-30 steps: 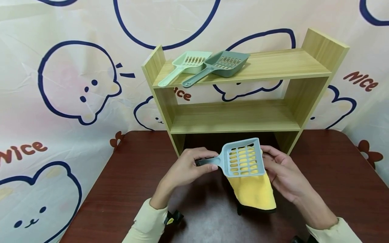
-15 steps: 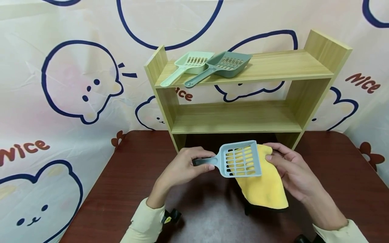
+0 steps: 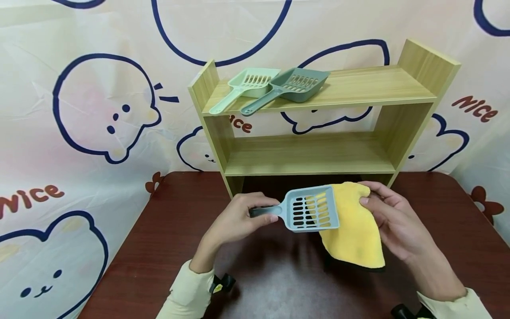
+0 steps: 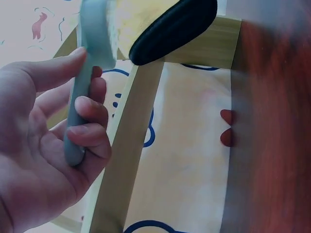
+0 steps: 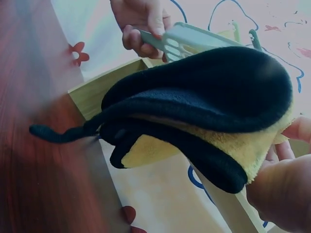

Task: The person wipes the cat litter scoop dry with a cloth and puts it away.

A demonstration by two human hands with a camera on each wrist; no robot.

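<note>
A light blue-grey litter scoop point(image 3: 304, 209) is held by its handle in my left hand point(image 3: 235, 219), its slotted pan pointing right. In the left wrist view, the fingers curl round the scoop's handle point(image 4: 78, 102). My right hand point(image 3: 404, 232) pinches a yellow cloth point(image 3: 356, 228) near its upper corner, thumb in front. The cloth overlaps the right part of the pan from behind and shows through its slots. The right wrist view shows the cloth's black border and folds point(image 5: 209, 87), with a dark strap trailing left. Both things are above the table.
A wooden shelf unit point(image 3: 311, 153) stands at the back of the dark red-brown table point(image 3: 159, 248). On its top board, a pale green scoop point(image 3: 227, 99) and a dark green scoop point(image 3: 263, 101) lie at the left, side by side. A cartoon-print curtain hangs behind.
My right hand has moved right with the yellow cloth, so less of it lies behind the pan. The scoop and my left hand have shifted slightly left.
</note>
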